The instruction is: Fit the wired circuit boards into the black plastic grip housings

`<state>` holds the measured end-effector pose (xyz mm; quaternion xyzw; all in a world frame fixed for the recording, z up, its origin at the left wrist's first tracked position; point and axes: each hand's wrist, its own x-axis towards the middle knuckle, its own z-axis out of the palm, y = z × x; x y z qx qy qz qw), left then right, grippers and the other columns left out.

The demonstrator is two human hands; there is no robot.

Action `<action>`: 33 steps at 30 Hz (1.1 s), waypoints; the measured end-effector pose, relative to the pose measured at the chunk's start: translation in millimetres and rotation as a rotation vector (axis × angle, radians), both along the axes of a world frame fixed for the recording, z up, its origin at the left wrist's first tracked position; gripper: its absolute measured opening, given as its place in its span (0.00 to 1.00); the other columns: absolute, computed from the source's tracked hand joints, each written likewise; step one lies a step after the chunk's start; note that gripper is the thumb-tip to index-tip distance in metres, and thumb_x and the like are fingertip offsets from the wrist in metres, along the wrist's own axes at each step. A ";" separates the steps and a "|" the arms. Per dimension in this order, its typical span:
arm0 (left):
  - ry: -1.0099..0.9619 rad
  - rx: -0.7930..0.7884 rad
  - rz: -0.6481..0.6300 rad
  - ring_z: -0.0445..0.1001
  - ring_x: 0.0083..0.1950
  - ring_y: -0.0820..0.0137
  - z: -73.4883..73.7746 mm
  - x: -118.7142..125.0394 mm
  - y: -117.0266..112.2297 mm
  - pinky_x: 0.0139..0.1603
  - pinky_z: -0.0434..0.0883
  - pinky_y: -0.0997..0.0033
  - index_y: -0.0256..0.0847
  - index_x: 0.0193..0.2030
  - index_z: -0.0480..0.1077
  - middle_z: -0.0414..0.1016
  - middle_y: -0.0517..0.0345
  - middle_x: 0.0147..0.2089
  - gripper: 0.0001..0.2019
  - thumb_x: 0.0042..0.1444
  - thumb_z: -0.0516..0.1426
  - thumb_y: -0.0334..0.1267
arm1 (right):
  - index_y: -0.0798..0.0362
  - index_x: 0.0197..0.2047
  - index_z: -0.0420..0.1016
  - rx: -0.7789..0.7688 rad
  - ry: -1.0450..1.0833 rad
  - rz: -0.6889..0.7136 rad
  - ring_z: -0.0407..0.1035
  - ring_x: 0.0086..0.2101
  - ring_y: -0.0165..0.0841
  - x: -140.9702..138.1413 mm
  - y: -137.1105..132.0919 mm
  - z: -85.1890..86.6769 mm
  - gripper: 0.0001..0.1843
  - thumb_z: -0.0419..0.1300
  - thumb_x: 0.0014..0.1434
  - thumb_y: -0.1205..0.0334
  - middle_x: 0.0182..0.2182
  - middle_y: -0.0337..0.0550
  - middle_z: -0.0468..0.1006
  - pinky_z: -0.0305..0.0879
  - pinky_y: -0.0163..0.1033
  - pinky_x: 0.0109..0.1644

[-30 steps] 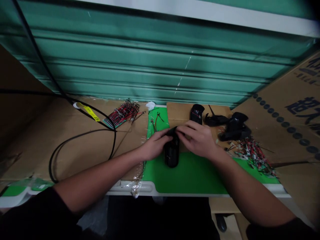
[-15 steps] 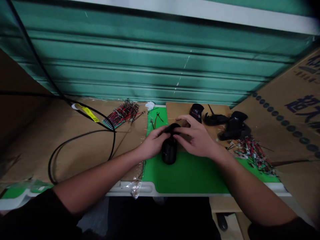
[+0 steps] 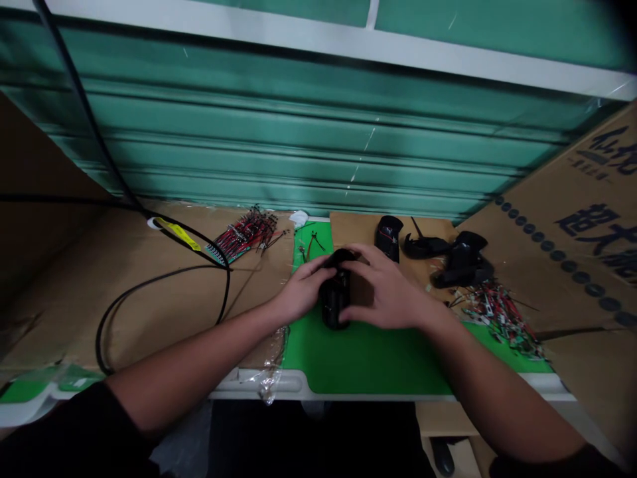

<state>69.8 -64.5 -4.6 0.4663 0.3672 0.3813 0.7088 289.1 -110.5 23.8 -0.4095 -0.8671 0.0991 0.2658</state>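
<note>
Black casing [image 3: 334,302] sits mid green mat [image 3: 368,362], left hand [image 3: 298,295] fingers curled on its 9 o'clock side, right hand [image 3: 385,292] fingers pressed together over the top, thumb pinching underneath; an uneven squeeze could pop it toward the wire scraps [image 3: 497,315] at 3 o'clock.

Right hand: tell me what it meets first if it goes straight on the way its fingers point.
The right hand points left and touches the black housing; beyond that, probably the left hand on the other side, though depth is unclear.
</note>
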 end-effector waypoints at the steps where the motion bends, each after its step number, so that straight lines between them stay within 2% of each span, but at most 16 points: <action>1: -0.008 -0.017 0.016 0.80 0.51 0.59 -0.5 0.3 0.0 0.55 0.73 0.63 0.41 0.49 0.84 0.86 0.55 0.45 0.21 0.49 0.71 0.46 | 0.50 0.74 0.68 -0.039 -0.014 0.009 0.62 0.72 0.60 -0.4 -1.2 -1.5 0.58 0.78 0.49 0.30 0.74 0.63 0.64 0.65 0.68 0.75; 3: -0.032 -0.039 0.035 0.80 0.50 0.60 -1.3 0.7 0.1 0.54 0.74 0.63 0.41 0.49 0.84 0.86 0.56 0.44 0.21 0.49 0.72 0.46 | 0.51 0.79 0.60 -0.094 -0.043 0.003 0.58 0.74 0.62 -1.4 -3.8 -4.0 0.72 0.81 0.40 0.27 0.77 0.64 0.59 0.63 0.68 0.76; 4: -0.047 -0.046 0.038 0.81 0.50 0.60 -1.5 0.9 0.1 0.55 0.75 0.62 0.41 0.49 0.83 0.86 0.56 0.45 0.21 0.49 0.73 0.46 | 0.50 0.80 0.58 -0.107 -0.057 -0.007 0.58 0.75 0.62 -1.8 -4.8 -4.7 0.74 0.81 0.39 0.29 0.77 0.64 0.58 0.63 0.68 0.76; 7: -0.068 -0.094 0.039 0.82 0.49 0.59 -0.2 0.2 0.7 0.52 0.77 0.62 0.41 0.54 0.81 0.86 0.53 0.46 0.25 0.51 0.73 0.47 | 0.49 0.79 0.58 -0.087 -0.046 -0.034 0.57 0.75 0.61 -0.8 -3.2 -3.1 0.69 0.82 0.43 0.34 0.77 0.64 0.58 0.61 0.67 0.76; 11: -0.007 -0.101 -0.024 0.82 0.35 0.64 3.9 -2.9 2.0 0.36 0.80 0.62 0.43 0.67 0.69 0.82 0.47 0.53 0.35 0.56 0.70 0.53 | 0.51 0.75 0.64 -0.045 -0.101 -0.143 0.57 0.73 0.65 11.3 15.3 5.6 0.63 0.81 0.43 0.36 0.73 0.66 0.62 0.55 0.74 0.75; 14: 0.061 0.059 -0.003 0.80 0.30 0.68 4.2 -5.6 1.9 0.29 0.78 0.64 0.44 0.64 0.66 0.78 0.47 0.56 0.31 0.60 0.66 0.56 | 0.51 0.71 0.70 -0.033 -0.202 -0.292 0.58 0.71 0.69 26.8 36.5 6.7 0.59 0.80 0.42 0.33 0.72 0.66 0.65 0.54 0.77 0.70; 16: 0.130 0.180 0.022 0.78 0.29 0.71 3.0 -7.8 1.2 0.26 0.74 0.69 0.42 0.58 0.68 0.77 0.50 0.54 0.26 0.63 0.64 0.58 | 0.51 0.69 0.73 -0.032 -0.252 -0.334 0.57 0.71 0.71 36.5 47.9 3.2 0.58 0.78 0.42 0.28 0.71 0.66 0.67 0.54 0.77 0.68; 19: 0.265 0.341 0.026 0.72 0.26 0.73 2.0 -11.9 0.3 0.24 0.67 0.72 0.41 0.54 0.71 0.76 0.58 0.40 0.21 0.67 0.60 0.57 | 0.50 0.70 0.73 -0.018 -0.302 -0.376 0.55 0.71 0.73 45.2 55.2 -1.8 0.59 0.75 0.45 0.23 0.72 0.66 0.68 0.50 0.80 0.67; 21: 0.345 0.425 0.029 0.69 0.25 0.73 3.1 -14.4 0.1 0.25 0.64 0.72 0.41 0.51 0.73 0.72 0.63 0.31 0.19 0.69 0.59 0.56 | 0.50 0.72 0.71 0.014 -0.320 -0.399 0.52 0.72 0.73 46.8 54.1 -1.8 0.59 0.72 0.47 0.22 0.73 0.67 0.65 0.47 0.80 0.67; 23: 0.384 0.458 0.030 0.67 0.24 0.72 5.2 -16.2 0.3 0.26 0.61 0.71 0.41 0.48 0.74 0.69 0.65 0.26 0.18 0.70 0.59 0.55 | 0.50 0.72 0.71 0.053 -0.326 -0.422 0.51 0.72 0.72 46.3 50.5 0.8 0.57 0.70 0.51 0.21 0.74 0.67 0.64 0.46 0.78 0.68; 27: 0.440 0.520 0.057 0.65 0.26 0.71 7.8 -18.9 3.1 0.28 0.59 0.70 0.42 0.44 0.75 0.67 0.65 0.26 0.16 0.70 0.58 0.54 | 0.49 0.67 0.76 0.104 -0.317 -0.458 0.54 0.71 0.69 46.4 42.6 9.1 0.44 0.68 0.59 0.27 0.73 0.64 0.66 0.51 0.73 0.66; 31: 0.534 0.747 0.101 0.68 0.30 0.71 7.2 -21.9 7.0 0.33 0.62 0.69 0.42 0.44 0.76 0.70 0.62 0.30 0.11 0.70 0.60 0.46 | 0.49 0.70 0.72 0.112 -0.252 -0.495 0.61 0.67 0.64 63.5 34.8 20.8 0.40 0.66 0.64 0.34 0.71 0.62 0.70 0.56 0.67 0.64; 33: 0.562 0.841 0.070 0.70 0.31 0.70 6.9 -22.6 7.5 0.34 0.64 0.69 0.42 0.44 0.77 0.73 0.60 0.34 0.08 0.69 0.60 0.43 | 0.50 0.69 0.71 0.064 -0.218 -0.535 0.66 0.64 0.61 80.1 31.3 26.4 0.34 0.64 0.66 0.40 0.66 0.60 0.75 0.59 0.64 0.62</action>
